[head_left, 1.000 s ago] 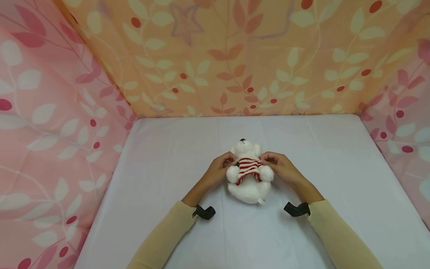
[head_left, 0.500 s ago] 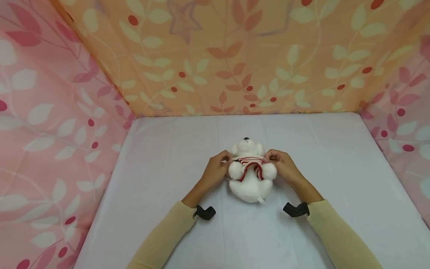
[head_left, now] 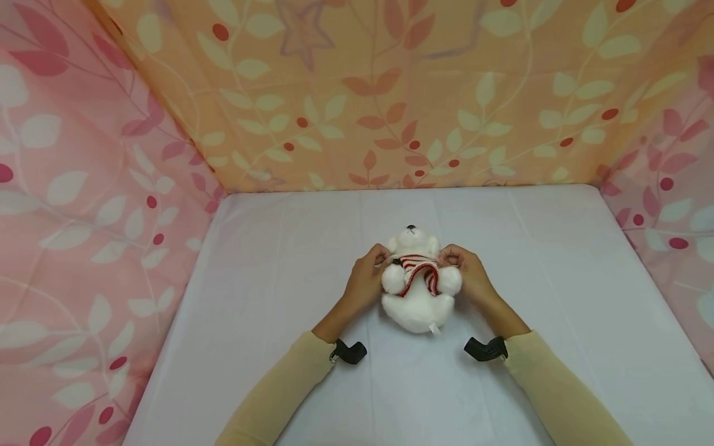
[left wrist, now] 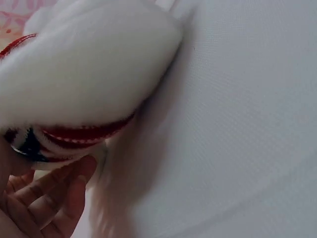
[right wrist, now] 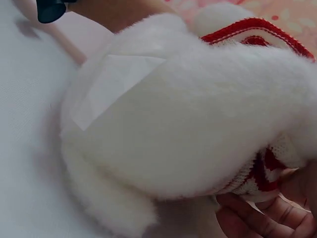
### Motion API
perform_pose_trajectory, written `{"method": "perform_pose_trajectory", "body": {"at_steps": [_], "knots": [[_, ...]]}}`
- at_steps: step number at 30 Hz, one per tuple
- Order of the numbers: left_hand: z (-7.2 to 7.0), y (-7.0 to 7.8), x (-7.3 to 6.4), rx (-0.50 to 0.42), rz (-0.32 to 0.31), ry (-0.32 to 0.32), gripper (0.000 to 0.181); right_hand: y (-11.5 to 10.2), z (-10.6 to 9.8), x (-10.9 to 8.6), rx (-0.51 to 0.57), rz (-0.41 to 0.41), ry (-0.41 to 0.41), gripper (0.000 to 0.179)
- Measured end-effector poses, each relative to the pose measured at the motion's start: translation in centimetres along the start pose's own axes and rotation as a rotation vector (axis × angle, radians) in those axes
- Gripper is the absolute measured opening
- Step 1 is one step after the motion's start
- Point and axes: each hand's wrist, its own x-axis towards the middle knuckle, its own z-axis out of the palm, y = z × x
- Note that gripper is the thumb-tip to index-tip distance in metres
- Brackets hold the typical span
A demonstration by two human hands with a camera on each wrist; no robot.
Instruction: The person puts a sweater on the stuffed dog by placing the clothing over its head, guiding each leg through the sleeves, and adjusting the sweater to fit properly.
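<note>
A white plush bear (head_left: 417, 314) lies on its back on the white table, head toward the far side. Its red-and-white striped knit sweater (head_left: 411, 262) is bunched up at the chest, the hem arching over the bare belly. My left hand (head_left: 366, 277) pinches the sweater at the bear's left-hand side in the head view. On the opposite side my right hand (head_left: 470, 271) grips the knit beside the arm. The left wrist view shows curled fingers (left wrist: 59, 198) under the striped edge. In the right wrist view, a white fabric tag (right wrist: 116, 84) sticks out from the plush's lower end.
The white-covered table (head_left: 279, 248) meets an orange leaf-print cloth (head_left: 334, 93) at the back. Pink leaf-print cloths (head_left: 72, 204) stand along both sides. A black wrist mount (head_left: 351, 352) sits below each hand.
The sweater's hem has gone up from over the belly to the chest, baring more white plush. The bear has shifted slightly right and away, with both hands staying at its sides.
</note>
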Motion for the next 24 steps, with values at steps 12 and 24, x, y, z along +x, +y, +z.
{"method": "perform_pose_trajectory", "body": {"at_steps": [12,24], "knots": [[-1.6,1.2,-0.4,-0.416,-0.564,-0.402,0.073,-3.4,-0.6,-1.3,-0.02,0.472,-0.332,0.077],[-4.0,3.8,1.0,-0.336,-0.086,-0.329,0.039,-4.7,-0.3,-0.8,0.02,0.066,-0.407,0.038]]}}
